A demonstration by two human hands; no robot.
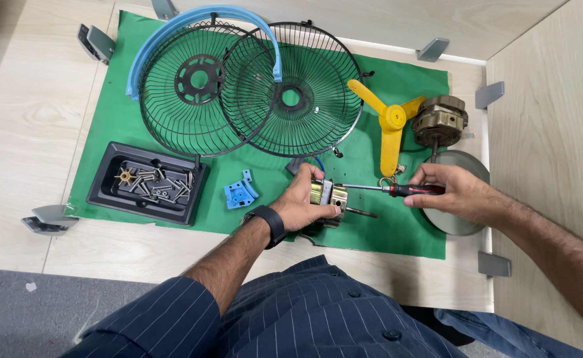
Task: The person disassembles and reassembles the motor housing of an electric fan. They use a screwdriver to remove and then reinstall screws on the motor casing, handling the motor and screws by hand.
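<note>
— What is being held at the desk?

— A small brass-coloured fan motor (324,197) is gripped in the left hand (302,204), the fingers curled closed around its body, just above the near edge of a green mat (116,132). A red-and-black-handled screwdriver (391,190) is pinched in the right hand (454,192), fingers closed on the handle, and its shaft is laid level with the tip set against the motor's side.

— And what is laid out around it?

— Two black wire fan guards (248,89) are overlapped at the far side of the mat, a pale blue rim (198,26) being draped over them. A yellow three-bladed propeller (389,122) is placed to their right, with a second, larger motor (439,120) just beside it. A grey round disc (460,192) is partly hidden under the right hand. A black tray (106,192) of screws is set to the left, and blue plastic pieces (239,194) are seen between it and the left hand.
</note>
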